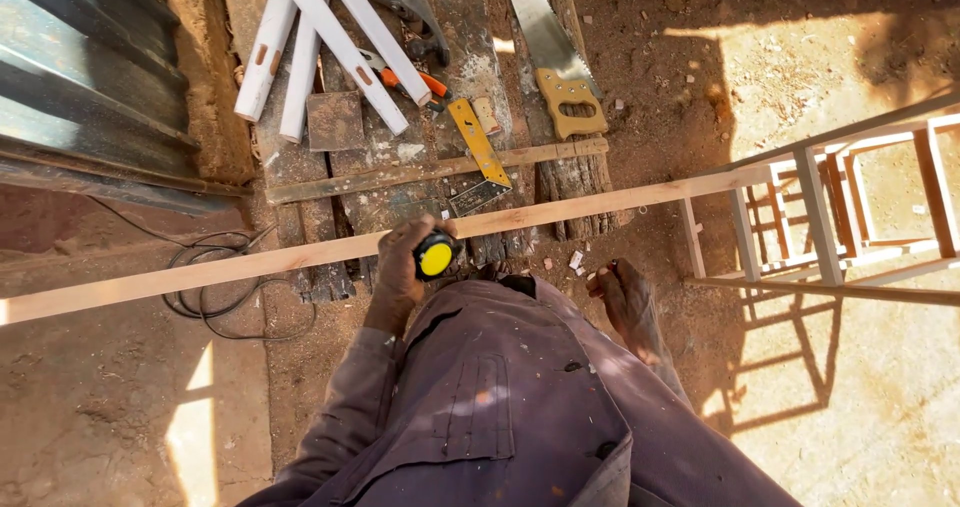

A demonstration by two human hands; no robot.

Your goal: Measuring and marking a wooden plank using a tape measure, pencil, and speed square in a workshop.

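Head view, looking straight down: my left hand (402,267) has its fingers curled tight around a round tape measure (436,258) with a yellow face and black rim, pressed against the near edge of the long pale wooden batten (250,264). The batten's long axis runs left to right across the whole picture, rising slightly toward the right, so it lies just beyond my fingers and touches them. My right hand I cannot find in the picture, so I cannot tell its state; only the left is at the wood. Just right of the tape, a bare foot (628,302) rests on the dirt.

Beyond the batten lies a bench of dark planks (400,182) with 1 yellow-handled try square (478,145), 1 handsaw (556,62) with a tan grip, orange-handled pliers (420,82) and 3 white slats (330,42). No packages, labels or signs show. At right stands a pale wooden frame (820,217).
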